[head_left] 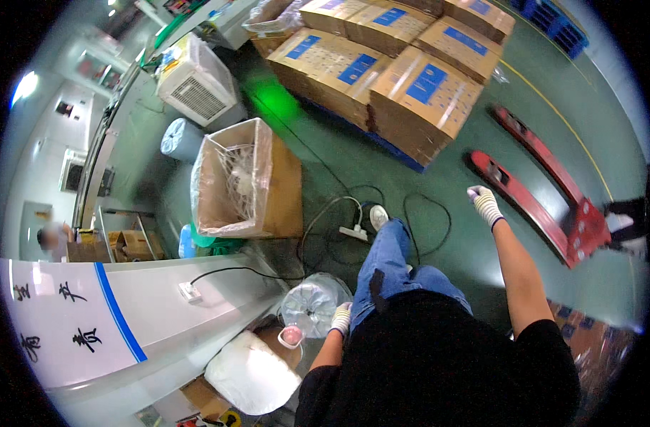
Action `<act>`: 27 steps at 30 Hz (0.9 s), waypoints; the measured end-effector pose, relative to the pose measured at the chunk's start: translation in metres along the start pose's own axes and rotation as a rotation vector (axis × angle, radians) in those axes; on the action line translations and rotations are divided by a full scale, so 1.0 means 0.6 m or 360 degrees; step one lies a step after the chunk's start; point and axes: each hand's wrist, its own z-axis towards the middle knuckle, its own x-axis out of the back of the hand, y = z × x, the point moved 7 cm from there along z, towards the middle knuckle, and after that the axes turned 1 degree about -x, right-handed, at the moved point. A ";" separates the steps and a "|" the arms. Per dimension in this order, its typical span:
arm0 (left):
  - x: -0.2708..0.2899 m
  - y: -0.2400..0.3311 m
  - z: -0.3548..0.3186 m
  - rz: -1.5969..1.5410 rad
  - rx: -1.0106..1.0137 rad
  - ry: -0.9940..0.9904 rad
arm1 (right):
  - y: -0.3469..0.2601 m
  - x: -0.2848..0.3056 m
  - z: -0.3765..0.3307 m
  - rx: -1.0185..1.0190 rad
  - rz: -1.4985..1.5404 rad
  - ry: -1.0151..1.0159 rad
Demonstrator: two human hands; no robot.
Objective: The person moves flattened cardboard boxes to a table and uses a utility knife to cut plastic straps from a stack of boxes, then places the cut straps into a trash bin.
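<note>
My left hand (341,319), in a striped knit glove, hangs low beside my thigh, near a large clear plastic bottle (312,304). Its fingers are mostly hidden, so I cannot tell whether they hold anything. My right hand (486,205), gloved in the same stripes, is stretched out to the right over the floor. Its fingers look curled together, and nothing is visible in them. Close by lie the red forks of a pallet jack (526,203), apart from that hand. Ahead stand taped cardboard cartons (428,89) with blue labels, stacked on a blue pallet.
A lined cardboard box (286,192) with clear plastic inside stands ahead left, before a white cooler unit (197,89). Black cables and a white power strip (353,233) lie by my feet. A white column (175,306) and a white wrapped bundle (254,373) are at left.
</note>
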 end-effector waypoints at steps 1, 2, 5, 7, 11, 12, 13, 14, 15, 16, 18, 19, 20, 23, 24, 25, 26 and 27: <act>-0.004 -0.011 0.043 0.0063 -0.0009 -0.0029 | -0.053 -0.018 0.046 0.0137 0.0041 -0.0025; 0.004 -0.030 0.080 0.0127 0.0002 -0.0029 | -0.125 -0.048 0.088 0.0295 0.0103 -0.0069; 0.083 0.077 0.149 0.0411 0.0256 -0.0281 | -0.256 -0.096 0.098 0.0588 0.0141 -0.0240; 0.143 0.137 0.186 0.0278 0.0230 -0.0211 | -0.326 -0.109 0.073 0.0609 0.0113 -0.0491; 0.263 0.282 0.339 0.0117 -0.0156 0.0283 | -0.036 -0.185 0.185 0.0010 0.0099 -0.0845; 0.292 0.286 0.365 0.0117 -0.0191 0.0286 | 0.016 -0.195 0.192 -0.0064 0.0076 -0.0901; 0.304 0.281 0.370 0.0062 -0.0052 0.0309 | 0.005 -0.178 0.175 -0.0218 -0.0131 -0.0972; 0.336 0.318 0.386 0.0013 0.0011 0.0351 | 0.014 -0.164 0.192 -0.0102 -0.0234 -0.1102; 0.360 0.350 0.397 -0.0031 -0.0059 0.0463 | 0.030 -0.156 0.223 -0.0097 -0.0307 -0.1123; 0.369 0.348 0.414 -0.0053 0.0055 0.0489 | 0.056 -0.165 0.251 -0.0147 -0.0304 -0.1169; 0.378 0.377 0.448 -0.0125 0.0075 0.0452 | 0.077 -0.161 0.317 -0.0307 -0.0240 -0.1165; 0.383 0.397 0.461 -0.0157 0.0151 0.0316 | 0.076 -0.160 0.359 -0.0376 -0.0186 -0.1145; 0.379 0.409 0.465 -0.0245 0.0183 0.0270 | 0.075 -0.160 0.396 -0.0437 -0.0123 -0.1131; 0.363 0.393 0.506 -0.0157 0.0324 0.0299 | 0.061 -0.213 0.586 -0.0420 0.0349 -0.1056; 0.352 0.376 0.497 -0.0023 0.0382 0.0309 | -0.002 -0.247 0.623 -0.0422 0.0595 -0.1091; 0.331 0.353 0.497 -0.0081 0.0553 0.0150 | -0.058 -0.258 0.665 -0.0420 0.0530 -0.1167; 0.305 0.328 0.483 -0.0157 0.0747 -0.0034 | -0.170 -0.255 0.674 -0.0441 0.0453 -0.1262; 0.319 0.341 0.501 -0.0223 0.0761 -0.0005 | -0.221 -0.250 0.723 -0.0444 0.0586 -0.1189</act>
